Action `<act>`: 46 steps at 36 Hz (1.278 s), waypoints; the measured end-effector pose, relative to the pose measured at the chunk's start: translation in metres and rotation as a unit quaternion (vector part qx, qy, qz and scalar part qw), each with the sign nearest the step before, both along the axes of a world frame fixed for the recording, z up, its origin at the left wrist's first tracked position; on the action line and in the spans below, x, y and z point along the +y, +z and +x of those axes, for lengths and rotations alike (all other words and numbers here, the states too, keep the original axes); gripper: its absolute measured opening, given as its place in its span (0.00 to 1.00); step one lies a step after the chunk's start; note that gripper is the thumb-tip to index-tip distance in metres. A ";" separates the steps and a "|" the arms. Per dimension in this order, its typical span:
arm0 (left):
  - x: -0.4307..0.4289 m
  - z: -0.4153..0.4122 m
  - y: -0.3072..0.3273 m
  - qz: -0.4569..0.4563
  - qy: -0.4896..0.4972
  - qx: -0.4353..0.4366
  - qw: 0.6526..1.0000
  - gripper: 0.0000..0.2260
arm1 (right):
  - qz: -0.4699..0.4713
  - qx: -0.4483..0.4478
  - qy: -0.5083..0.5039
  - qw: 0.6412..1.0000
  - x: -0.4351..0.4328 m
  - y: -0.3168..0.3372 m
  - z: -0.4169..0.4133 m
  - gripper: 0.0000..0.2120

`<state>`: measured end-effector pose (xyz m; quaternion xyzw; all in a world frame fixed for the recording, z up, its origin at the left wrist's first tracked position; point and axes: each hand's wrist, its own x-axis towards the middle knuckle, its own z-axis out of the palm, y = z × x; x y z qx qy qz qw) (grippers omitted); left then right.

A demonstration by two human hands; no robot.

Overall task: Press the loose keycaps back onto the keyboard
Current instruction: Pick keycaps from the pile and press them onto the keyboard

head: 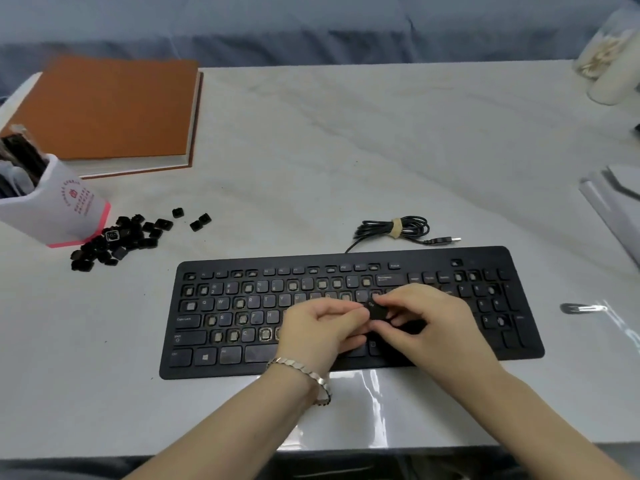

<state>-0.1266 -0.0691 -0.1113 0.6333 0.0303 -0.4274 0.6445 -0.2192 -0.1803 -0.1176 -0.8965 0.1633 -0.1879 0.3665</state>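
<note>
Black keycap point(377, 310), legend apparently "Ctrl", is held clear of the keyboard point(242, 320), above the right part of the main key block. The right hand point(422, 317) pinches it, thumb on top and fingers beneath. The left hand point(322, 327) has its fingers curled, and thumb and forefinger close on the cap's 9 o'clock edge. Neither hand is free.

The keyboard lies on the pale table point(346, 150), with many bare sockets showing across its left and upper rows. The remaining loose keycaps point(117, 242) lie in a heap at 10 o'clock from the keyboard, against the foot of the white pen holder point(59, 209). The coiled cable point(394, 230) sits at 12 o'clock.

Procedure for the step in hand:

1. Confirm the socket. A Ctrl cap already sits at the 7 o'clock corner, so this one probably belongs at the right end of the bottom row (that area is hidden under the hands).
2. Turn the cap so the legend reads upright and the hollow side faces down.
3. Lower it square onto the socket, all four edges parallel to its neighbours.
4. Press straight down at the centre with one fingertip. Pressing on a tilt risks bending the clips.
5. Check that it sits level and springs back.
</note>
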 end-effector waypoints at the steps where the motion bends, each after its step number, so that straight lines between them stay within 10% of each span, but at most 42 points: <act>1: 0.000 -0.001 -0.001 0.003 -0.015 -0.019 1.000 0.08 | -0.009 0.006 0.004 1.000 -0.001 0.000 -0.002 0.13; 4: 0.003 0.000 -0.008 0.041 -0.096 -0.225 0.969 0.09 | -0.017 0.029 0.005 0.999 -0.011 -0.003 -0.010 0.12; 8: 0.014 0.010 -0.020 0.076 -0.225 -0.592 0.770 0.07 | 0.010 0.069 -0.012 0.997 -0.035 -0.005 -0.029 0.12; 14: 0.022 0.010 -0.043 0.177 -0.339 -0.711 0.590 0.24 | -0.004 0.136 0.025 0.990 -0.040 -0.009 -0.047 0.12; 46: 0.024 0.009 -0.056 0.204 -0.343 -0.726 0.560 0.27 | -0.097 0.133 0.053 0.985 -0.025 -0.019 -0.036 0.08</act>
